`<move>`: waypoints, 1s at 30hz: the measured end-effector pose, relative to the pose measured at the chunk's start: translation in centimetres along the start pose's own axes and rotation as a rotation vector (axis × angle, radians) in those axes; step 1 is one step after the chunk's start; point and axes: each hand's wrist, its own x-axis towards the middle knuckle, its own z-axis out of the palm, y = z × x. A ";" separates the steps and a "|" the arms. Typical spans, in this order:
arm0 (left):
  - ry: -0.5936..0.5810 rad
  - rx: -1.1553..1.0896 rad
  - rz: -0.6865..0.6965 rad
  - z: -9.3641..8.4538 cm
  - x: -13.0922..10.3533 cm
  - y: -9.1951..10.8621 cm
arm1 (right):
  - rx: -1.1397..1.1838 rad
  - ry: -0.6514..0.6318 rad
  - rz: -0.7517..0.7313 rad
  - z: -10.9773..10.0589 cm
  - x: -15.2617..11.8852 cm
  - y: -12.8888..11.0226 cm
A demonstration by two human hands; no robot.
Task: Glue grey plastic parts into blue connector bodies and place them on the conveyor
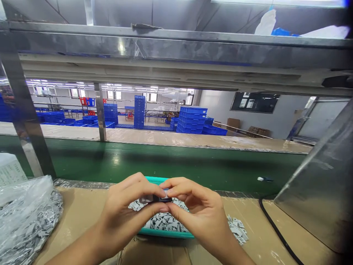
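Both my left hand (128,209) and my right hand (197,208) pinch one small dark and grey part (163,199) between thumbs and fingertips. The fingers hide much of it. Below and behind the hands is a green basket (165,232) full of small grey plastic pieces (162,221). More loose grey pieces (237,229) lie on the cardboard-covered table, to the right of the basket and partly behind my right wrist.
A clear plastic bag (30,217) of grey pieces lies at the left. Behind the table runs a green conveyor belt (165,162) with a small item (265,179) on it. A black cable (278,230) and metal panel (317,184) stand right; a metal post (26,110) rises left.
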 end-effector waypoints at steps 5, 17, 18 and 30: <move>0.040 -0.037 0.081 -0.2 -0.4 0.6 | -0.037 0.045 -0.110 0.0 -0.1 -0.5; 0.311 -1.693 -1.357 3.1 0.4 2.5 | -0.688 0.463 -0.557 0.4 -0.9 0.4; 0.345 -1.684 -1.363 3.3 0.4 2.6 | -0.702 0.446 -0.567 0.6 -1.0 0.7; 0.549 -1.588 -1.238 2.7 0.5 -0.6 | -0.874 0.283 -0.491 2.2 -1.2 2.0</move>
